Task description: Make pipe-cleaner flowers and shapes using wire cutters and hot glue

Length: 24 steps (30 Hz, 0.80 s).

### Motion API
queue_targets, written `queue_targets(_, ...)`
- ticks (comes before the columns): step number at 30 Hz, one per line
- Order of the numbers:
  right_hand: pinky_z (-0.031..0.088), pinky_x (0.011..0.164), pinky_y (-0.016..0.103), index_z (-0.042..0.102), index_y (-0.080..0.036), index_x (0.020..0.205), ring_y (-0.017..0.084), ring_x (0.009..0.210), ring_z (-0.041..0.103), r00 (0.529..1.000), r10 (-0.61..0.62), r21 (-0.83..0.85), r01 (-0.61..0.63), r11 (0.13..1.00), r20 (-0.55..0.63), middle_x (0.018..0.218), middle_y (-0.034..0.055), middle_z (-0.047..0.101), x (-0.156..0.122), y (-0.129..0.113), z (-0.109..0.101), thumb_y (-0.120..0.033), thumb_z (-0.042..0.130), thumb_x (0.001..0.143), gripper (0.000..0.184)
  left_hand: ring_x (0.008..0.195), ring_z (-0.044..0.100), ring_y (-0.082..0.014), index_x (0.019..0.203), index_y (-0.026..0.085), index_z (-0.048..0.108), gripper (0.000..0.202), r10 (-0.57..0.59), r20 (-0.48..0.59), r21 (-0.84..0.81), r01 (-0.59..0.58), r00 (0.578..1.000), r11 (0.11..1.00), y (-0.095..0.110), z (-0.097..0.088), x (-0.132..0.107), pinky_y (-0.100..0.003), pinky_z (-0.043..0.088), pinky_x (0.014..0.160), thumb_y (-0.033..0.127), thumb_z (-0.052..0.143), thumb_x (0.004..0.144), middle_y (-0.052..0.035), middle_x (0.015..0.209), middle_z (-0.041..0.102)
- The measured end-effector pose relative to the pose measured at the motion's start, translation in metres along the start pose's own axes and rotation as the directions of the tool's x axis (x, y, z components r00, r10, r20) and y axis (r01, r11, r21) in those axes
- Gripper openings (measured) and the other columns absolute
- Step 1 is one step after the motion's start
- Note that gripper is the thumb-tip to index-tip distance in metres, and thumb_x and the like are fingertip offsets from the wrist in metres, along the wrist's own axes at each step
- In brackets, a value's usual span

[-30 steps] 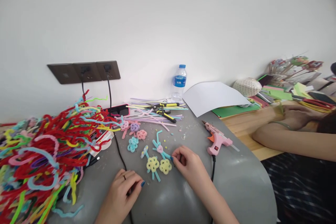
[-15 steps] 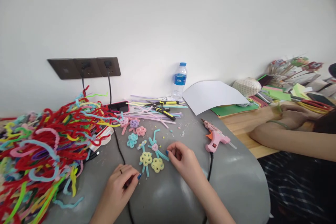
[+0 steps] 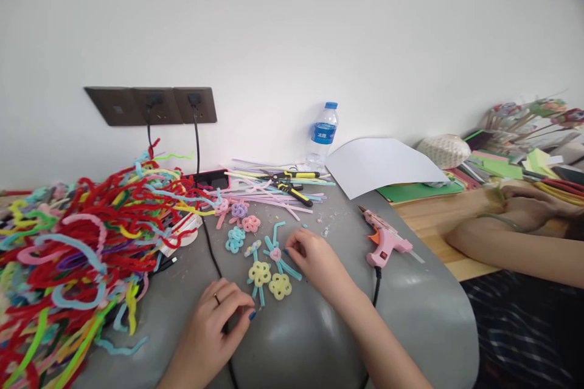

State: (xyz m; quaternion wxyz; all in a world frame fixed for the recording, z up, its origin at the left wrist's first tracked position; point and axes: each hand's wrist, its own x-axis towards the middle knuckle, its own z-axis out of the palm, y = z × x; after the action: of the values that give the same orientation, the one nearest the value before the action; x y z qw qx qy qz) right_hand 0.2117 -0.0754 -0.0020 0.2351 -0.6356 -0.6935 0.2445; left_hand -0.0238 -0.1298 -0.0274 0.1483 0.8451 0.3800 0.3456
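Note:
My right hand [image 3: 314, 258] is curled, thumb and fingers pinched together just right of a light-blue pipe-cleaner piece with a pink heart centre [image 3: 275, 254]. Anything between its fingertips is hidden. My left hand [image 3: 219, 322] rests on the grey table, thumb and index finger nearly meeting by the blue stem of a yellow pipe-cleaner flower [image 3: 259, 274]; I cannot make out anything held there. Between the hands lies a second yellow flower [image 3: 280, 286]. Beyond are a blue flower [image 3: 235, 240], a pink flower [image 3: 250, 223] and a purple flower [image 3: 238, 210].
A heap of pipe cleaners [image 3: 100, 243] covers the left side. Behind lie straight pipe cleaners [image 3: 260, 197], yellow-black pliers [image 3: 292, 185] and a water bottle [image 3: 323, 134]. A pink glue gun [image 3: 385, 240] with its cord lies right, near white paper [image 3: 385, 167] and another person's arm [image 3: 515, 237].
The view has shifted slightly, so the table things appear further right. My right hand has moved up and left, closer to the blue piece. My left hand has edged right.

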Motion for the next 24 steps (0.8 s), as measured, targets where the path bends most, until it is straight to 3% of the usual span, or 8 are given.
queue_targets(6,0.045,0.061,0.031,0.061,-0.021,0.08,0.02,0.065,0.061,0.964,0.152,0.227,-0.1,0.969,-0.22,0.069,0.0031,0.064,0.005,0.032,-0.038,-0.029,0.053,0.082,0.012,0.072,0.057,-0.015,0.088,0.022,0.056,0.015,0.011,0.025,-0.021,-0.01,1.0,1.0,0.0,0.0,0.0,-0.026,0.045,0.071,0.01,0.049,0.094,0.0007,0.075,0.061)
queue_targets(9,0.05,0.064,0.034,0.063,-0.021,0.087,0.021,0.071,0.064,0.931,0.22,0.332,-0.117,0.936,-0.291,0.078,0.0052,0.068,0.009,0.04,-0.056,-0.033,0.058,0.076,0.017,0.073,0.057,-0.0155,0.092,0.022,0.057,0.015,0.01,0.011,-0.006,-0.01,1.0,1.0,0.0,0.0,-0.001,-0.027,0.046,0.073,0.01,0.049,0.094,0.0002,0.077,0.062)
queue_targets(15,0.051,0.065,0.033,0.066,-0.019,0.083,0.021,0.073,0.064,0.961,0.148,0.379,-0.05,0.924,-0.235,0.078,0.006,0.069,0.015,0.043,-0.06,-0.033,0.063,0.072,0.018,0.087,0.061,-0.0175,0.103,0.021,0.062,0.019,0.187,0.039,0.009,-0.187,0.982,0.982,0.02,0.007,0.009,-0.031,0.044,0.084,0.012,0.048,0.094,-0.0033,0.093,0.068)
queue_targets(17,0.049,0.063,0.032,0.067,-0.019,0.082,0.02,0.07,0.063,0.938,0.129,0.346,-0.01,0.938,-0.322,0.076,0.0048,0.069,0.019,0.045,-0.065,-0.033,0.065,0.073,0.017,0.09,0.061,-0.017,0.103,0.022,0.063,0.02,0.241,0.069,-0.021,-0.24,0.968,0.971,0.027,0.012,0.014,-0.032,0.042,0.087,0.011,0.049,0.094,-0.0017,0.096,0.07)
queue_targets(19,0.048,0.064,0.031,0.067,-0.02,0.083,0.018,0.067,0.061,0.839,0.123,0.305,0.053,0.951,-0.531,0.075,0.0033,0.069,0.023,0.049,-0.078,-0.033,0.066,0.075,0.015,0.094,0.061,-0.017,0.103,0.022,0.063,0.021,0.244,0.083,-0.035,-0.242,0.966,0.97,0.031,0.017,0.017,-0.032,0.041,0.09,0.01,0.05,0.093,-0.0012,0.098,0.071)
queue_targets(20,0.048,0.066,0.031,0.067,-0.02,0.084,0.017,0.067,0.06,0.74,0.117,0.287,0.106,0.952,-0.662,0.077,0.0027,0.068,0.026,0.051,-0.087,-0.032,0.067,0.076,0.015,0.096,0.061,-0.0173,0.104,0.022,0.063,0.021,0.233,0.084,-0.037,-0.231,0.969,0.972,0.031,0.018,0.019,-0.032,0.041,0.09,0.009,0.05,0.092,-0.0016,0.1,0.071)
queue_targets(23,0.048,0.07,0.031,0.066,-0.02,0.085,0.016,0.071,0.061,0.358,0.094,0.207,0.292,0.934,-0.929,0.082,0.0032,0.067,0.03,0.052,-0.117,-0.028,0.071,0.077,0.013,0.098,0.06,-0.0183,0.106,0.022,0.063,0.023,0.194,0.084,-0.034,-0.192,0.977,0.981,0.029,0.02,0.019,-0.033,0.042,0.09,0.01,0.05,0.092,-0.0032,0.103,0.07)
queue_targets(24,0.048,0.07,0.031,0.065,-0.02,0.084,0.017,0.072,0.061,0.288,0.083,0.183,0.343,0.921,-0.954,0.081,0.0033,0.066,0.03,0.051,-0.125,-0.027,0.072,0.076,0.013,0.099,0.06,-0.0185,0.107,0.022,0.064,0.024,0.188,0.086,-0.031,-0.186,0.978,0.982,0.029,0.02,0.018,-0.032,0.043,0.09,0.01,0.05,0.092,-0.0035,0.103,0.07)
